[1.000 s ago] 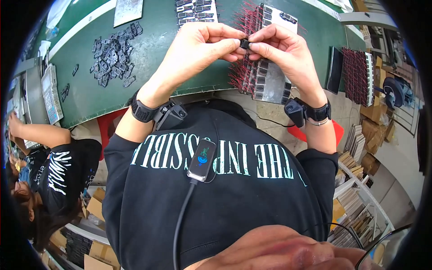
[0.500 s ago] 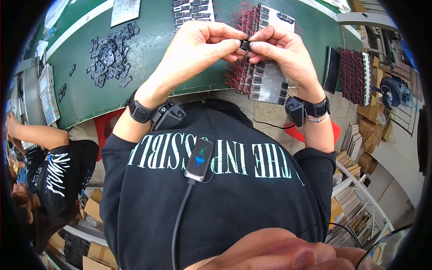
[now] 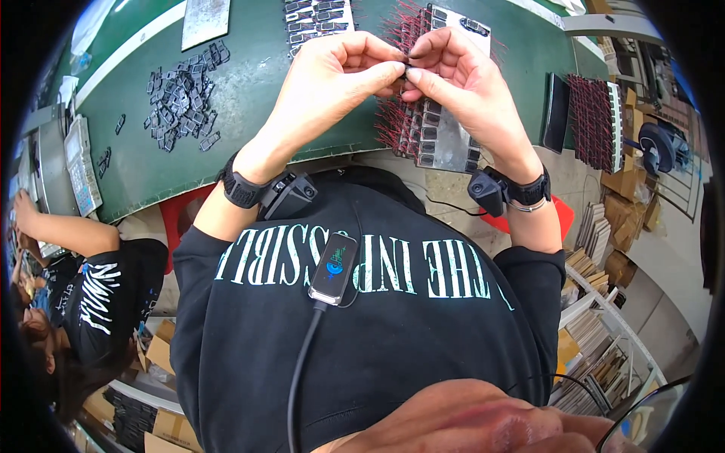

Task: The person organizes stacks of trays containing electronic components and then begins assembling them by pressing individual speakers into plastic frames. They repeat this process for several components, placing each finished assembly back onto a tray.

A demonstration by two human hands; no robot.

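Observation:
Both my hands meet above the far side of the green bench (image 3: 249, 113), fingertips pinched together. Between the thumb and fingers of my left hand (image 3: 336, 79) and those of my right hand (image 3: 464, 83) is a small black part (image 3: 408, 69), mostly hidden by the fingertips. Below them lies a metal plate (image 3: 451, 143) with a row of small black rectangular parts along it. Thin red wires (image 3: 393, 124) stick out from the plate's left side. Another black part (image 3: 474, 26) rests on the plate's upper end.
To the left is a loose pile of black rectangular frames (image 3: 180, 102). A second loaded plate (image 3: 313, 16) and a bare metal plate (image 3: 205, 23) lie farther back. At right sit a black tray (image 3: 556, 113) and a red-wired rack (image 3: 595, 124). A co-worker's arm (image 3: 68, 226) is at far left.
My fingertips have closed further around the black part, hiding more of it. The right hand has tilted and shifted slightly to the left and up.

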